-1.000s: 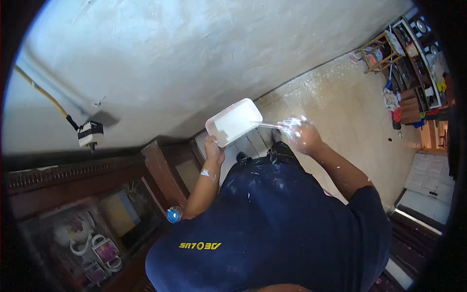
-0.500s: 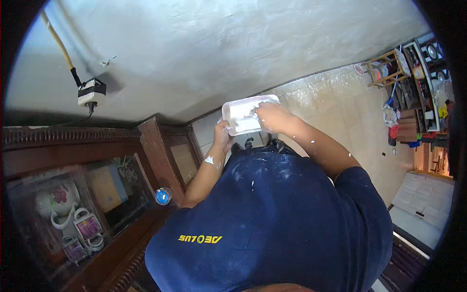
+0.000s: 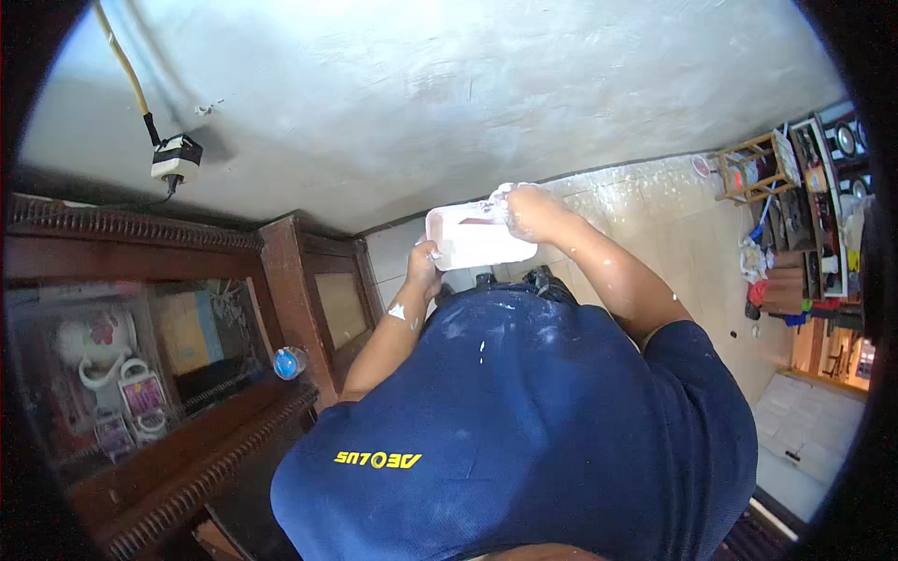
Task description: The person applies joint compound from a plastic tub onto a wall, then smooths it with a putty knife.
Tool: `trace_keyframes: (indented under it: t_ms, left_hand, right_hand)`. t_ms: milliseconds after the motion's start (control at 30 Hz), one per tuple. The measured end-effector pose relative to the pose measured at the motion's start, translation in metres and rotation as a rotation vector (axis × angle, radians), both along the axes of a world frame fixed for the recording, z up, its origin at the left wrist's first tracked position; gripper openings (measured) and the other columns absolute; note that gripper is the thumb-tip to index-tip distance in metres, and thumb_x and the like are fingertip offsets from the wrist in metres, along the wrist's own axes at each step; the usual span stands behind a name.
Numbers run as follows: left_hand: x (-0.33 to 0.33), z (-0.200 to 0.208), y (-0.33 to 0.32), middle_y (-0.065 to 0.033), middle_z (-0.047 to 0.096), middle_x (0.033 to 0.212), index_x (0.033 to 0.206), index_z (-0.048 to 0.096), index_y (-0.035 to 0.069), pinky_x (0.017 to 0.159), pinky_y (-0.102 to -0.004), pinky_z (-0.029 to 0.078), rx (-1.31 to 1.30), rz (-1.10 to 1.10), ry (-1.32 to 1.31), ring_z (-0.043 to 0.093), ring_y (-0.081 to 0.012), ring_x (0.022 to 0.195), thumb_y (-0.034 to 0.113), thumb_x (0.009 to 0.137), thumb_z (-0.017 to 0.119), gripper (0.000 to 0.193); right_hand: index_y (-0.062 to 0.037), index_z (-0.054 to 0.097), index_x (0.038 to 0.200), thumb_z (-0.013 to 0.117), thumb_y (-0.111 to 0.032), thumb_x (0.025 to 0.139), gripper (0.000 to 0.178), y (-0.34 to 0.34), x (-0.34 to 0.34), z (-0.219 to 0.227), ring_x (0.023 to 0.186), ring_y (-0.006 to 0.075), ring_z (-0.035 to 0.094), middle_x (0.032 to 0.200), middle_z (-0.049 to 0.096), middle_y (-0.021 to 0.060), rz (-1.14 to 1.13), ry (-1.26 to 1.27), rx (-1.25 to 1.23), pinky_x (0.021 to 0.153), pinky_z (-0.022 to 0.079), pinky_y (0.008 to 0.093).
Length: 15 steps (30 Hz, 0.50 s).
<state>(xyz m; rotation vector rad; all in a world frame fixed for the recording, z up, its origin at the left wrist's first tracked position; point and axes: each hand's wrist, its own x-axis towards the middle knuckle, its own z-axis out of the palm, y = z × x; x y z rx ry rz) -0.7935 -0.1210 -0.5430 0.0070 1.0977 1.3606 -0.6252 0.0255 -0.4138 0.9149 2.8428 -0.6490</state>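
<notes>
My left hand [image 3: 423,264] grips the near left edge of a white rectangular tray [image 3: 472,245] held in front of my chest. My right hand [image 3: 529,211] is closed over the tray's far right corner, its fingers wrapped around a thin, white-smeared tool [image 3: 493,200] that dips into the tray. Both forearms carry white splashes, as does my dark blue shirt [image 3: 524,411]. What lies in the tray is hidden by my right hand and the glare.
A white plastered wall [image 3: 421,103] rises ahead, with a plug adapter on a yellow cable [image 3: 176,159]. A dark wooden cabinet [image 3: 178,365] holding cups stands at the left, with a blue-capped bottle [image 3: 289,362] on it. On the speckled tiled floor, a wooden stool [image 3: 748,168] and cluttered shelves [image 3: 823,215] stand at the right.
My right hand has swung in from the tray's right side to over the tray with the tool. The tray has come lower and closer to my body, and my head has turned.
</notes>
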Motion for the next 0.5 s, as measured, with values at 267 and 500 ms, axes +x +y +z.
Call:
trace_keyframes:
  t_ms: [267,500]
  left_hand:
    - [0.076,-0.004,0.05,-0.0155,0.058,0.099,0.11,0.051,-0.003,0.083,-0.0455,0.044,0.042,0.099,-0.024,0.057,-0.03,0.093,0.017,0.065,0.041,0.05]
    - [0.157,0.02,0.085,-0.0163,0.055,0.107,0.116,0.049,-0.001,0.091,-0.0464,0.038,0.071,0.206,-0.074,0.053,-0.0317,0.099,0.023,0.06,0.043,0.061]
  right_hand:
    - [-0.0023,0.059,0.096,0.052,-0.007,0.073,0.025,0.069,0.079,-0.006,0.083,0.0404,0.056,0.093,0.059,0.0234,-0.015,0.363,-0.331,0.075,0.046,0.0401]
    - [0.0011,0.057,0.107,0.053,-0.009,0.083,0.026,0.138,0.183,-0.057,0.081,0.0169,0.061,0.093,0.064,0.0109,-0.44,0.633,-0.811,0.071,0.049,0.0306]
